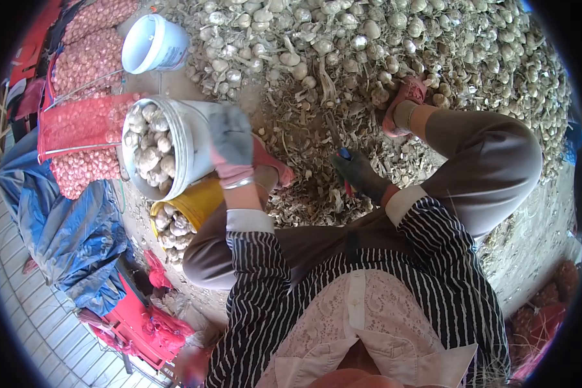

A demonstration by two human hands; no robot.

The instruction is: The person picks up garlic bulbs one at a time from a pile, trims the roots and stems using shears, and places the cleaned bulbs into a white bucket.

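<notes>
My left hand (231, 143), in a grey and pink glove, is smeared by motion beside the white bucket (197, 139). Its fingers are too blurred to read. Inside that tilted bucket lie many garlic bulbs (150, 147). My right hand (361, 176), in a dark glove, is closed around shears (344, 154) with blue and red on the handles; their blades point away from me over dry garlic skins (304, 139) between my feet.
A large heap of garlic (368, 39) spreads ahead and right. An empty white bucket (155, 45) stands at upper left, near red mesh sacks (87, 129). A yellow bucket (197, 202) with garlic lies by my left knee. Blue tarpaulin (71, 233) lies farther left.
</notes>
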